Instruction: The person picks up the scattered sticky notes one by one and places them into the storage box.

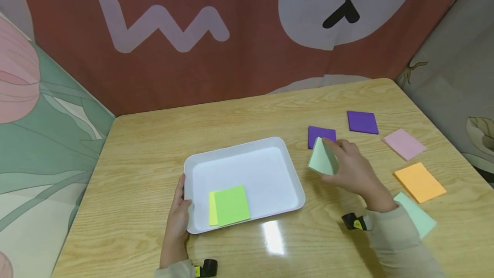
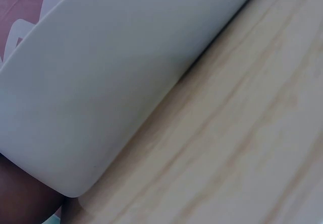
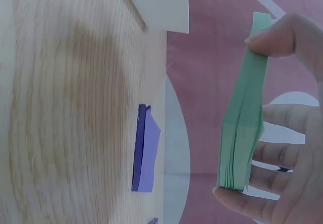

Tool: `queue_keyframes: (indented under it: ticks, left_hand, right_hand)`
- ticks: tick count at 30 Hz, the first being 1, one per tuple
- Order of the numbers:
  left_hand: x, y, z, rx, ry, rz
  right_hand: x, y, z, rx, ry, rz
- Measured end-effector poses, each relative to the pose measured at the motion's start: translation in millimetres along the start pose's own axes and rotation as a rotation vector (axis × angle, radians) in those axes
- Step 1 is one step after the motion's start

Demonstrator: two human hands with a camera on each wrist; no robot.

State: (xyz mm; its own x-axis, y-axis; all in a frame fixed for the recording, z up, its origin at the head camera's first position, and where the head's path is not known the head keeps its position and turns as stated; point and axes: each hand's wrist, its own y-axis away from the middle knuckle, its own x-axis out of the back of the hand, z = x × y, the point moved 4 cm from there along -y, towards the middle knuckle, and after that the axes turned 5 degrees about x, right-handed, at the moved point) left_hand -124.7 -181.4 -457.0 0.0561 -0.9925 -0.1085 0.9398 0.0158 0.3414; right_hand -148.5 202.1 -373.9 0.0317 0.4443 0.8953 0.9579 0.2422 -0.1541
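Note:
My right hand (image 1: 352,170) grips a pale green sticky note pad (image 1: 323,158) by its edges, tilted above the table to the right of the tray. In the right wrist view the pad (image 3: 242,118) shows its layered sheets, with the thumb at one end and fingers at the other. My left hand (image 1: 179,220) holds the left side of a white tray (image 1: 235,151), thumb at the rim. Inside the tray, a bright green pad (image 1: 233,206) overlaps a yellow pad (image 1: 212,209). The left wrist view shows mostly the tray's outer wall (image 2: 111,67).
Right of the tray lie two purple pads (image 1: 362,122), the nearer one partly behind the held pad. A pink pad (image 1: 404,144), an orange pad (image 1: 420,182) and another pale green pad (image 1: 416,216) lie along the right side of the wooden table (image 1: 146,140).

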Motion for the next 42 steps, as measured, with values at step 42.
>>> queue_keyframes:
  ticks: [42]
  left_hand:
    - [0.6,-0.2,-2.2,0.005,-0.004,0.009]
  right_hand:
    - [-13.7,-8.2,-32.0,0.108,-0.001,0.000]
